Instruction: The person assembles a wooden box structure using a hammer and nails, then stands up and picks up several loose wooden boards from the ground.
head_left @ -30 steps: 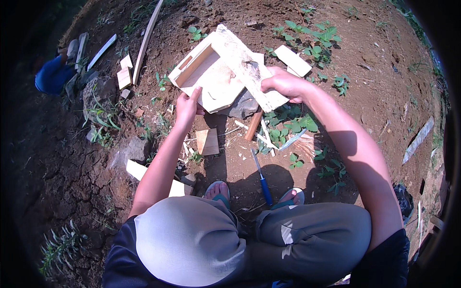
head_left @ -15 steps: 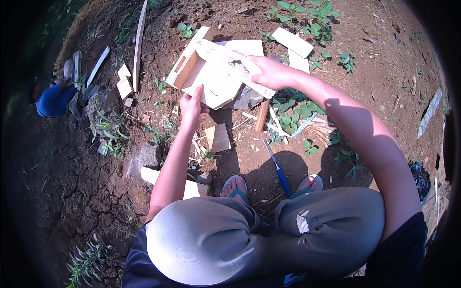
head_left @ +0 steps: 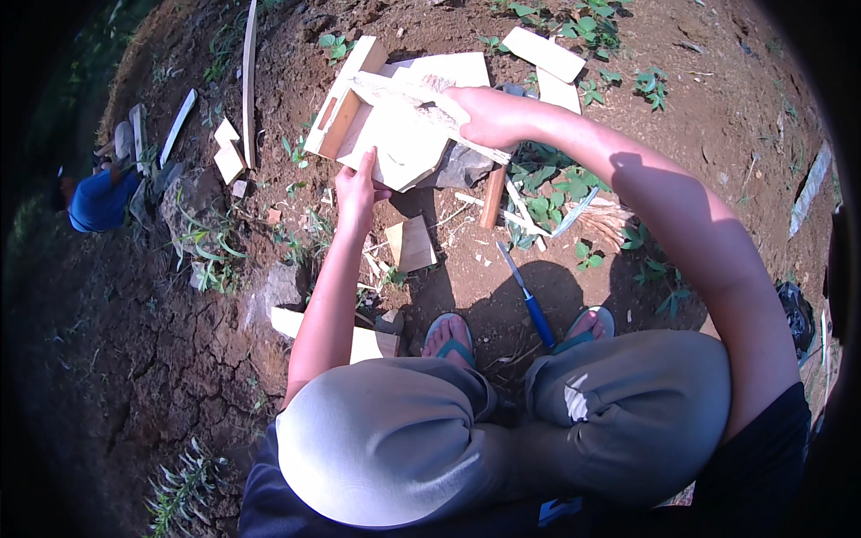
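Observation:
A pale wooden board [head_left: 384,134] lies in bright sun over a grey stone [head_left: 462,168], with a slotted wooden block [head_left: 336,127] upright along its left side. My left hand [head_left: 356,190] pinches the board's near edge, thumb on top. Across the board runs a narrow wooden strip [head_left: 386,90] with a rough, splintered edge. My right hand [head_left: 489,117] is closed over the strip's right part; its fingertips are partly hidden. A chisel-like tool with a blue handle [head_left: 538,320] lies on the soil between my feet, touching neither hand.
Wood offcuts [head_left: 413,244] and a brown wooden handle [head_left: 492,197] lie nearby. More boards [head_left: 543,54] rest at the far right of the work. A larger stone [head_left: 273,291] sits left. Another person in blue [head_left: 103,199] is at the far left.
My view has shifted and turned slightly. Both hands keep their places on the wood, and the right hand looks a little more curled over the strip.

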Demonstrator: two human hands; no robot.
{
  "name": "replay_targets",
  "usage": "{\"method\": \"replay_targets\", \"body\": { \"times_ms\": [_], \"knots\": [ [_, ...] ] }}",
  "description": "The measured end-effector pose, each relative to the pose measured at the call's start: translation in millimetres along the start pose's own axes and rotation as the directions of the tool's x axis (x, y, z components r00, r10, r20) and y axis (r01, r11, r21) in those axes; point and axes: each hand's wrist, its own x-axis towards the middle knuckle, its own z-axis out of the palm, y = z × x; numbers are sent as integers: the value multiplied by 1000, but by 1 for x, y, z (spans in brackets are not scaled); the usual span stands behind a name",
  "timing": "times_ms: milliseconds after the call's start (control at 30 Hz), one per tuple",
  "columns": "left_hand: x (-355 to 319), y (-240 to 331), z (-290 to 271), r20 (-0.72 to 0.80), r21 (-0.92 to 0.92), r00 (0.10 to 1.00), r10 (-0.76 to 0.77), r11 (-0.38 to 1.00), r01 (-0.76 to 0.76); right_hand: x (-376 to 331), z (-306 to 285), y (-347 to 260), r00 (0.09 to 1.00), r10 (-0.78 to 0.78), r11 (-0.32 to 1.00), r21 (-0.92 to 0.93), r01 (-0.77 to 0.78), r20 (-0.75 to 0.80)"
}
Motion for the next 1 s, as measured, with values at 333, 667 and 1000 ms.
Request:
{"method": "replay_targets", "body": {
  "times_ms": [333,667,1000],
  "knots": [
    [1,-4,-2,-12,-48,1000,20,999,-20,-6,17,-2,996,14,997,71,-8,-86],
    [4,-11,-2,-17,-28,1000,-26,999,25,2,4,-10,1000,-3,998,-65,5,26],
    [4,-13,0,43,-31,999,-18,999,20,8,-3,26,998,-35,998,-58,32,-53]
  ]
}}
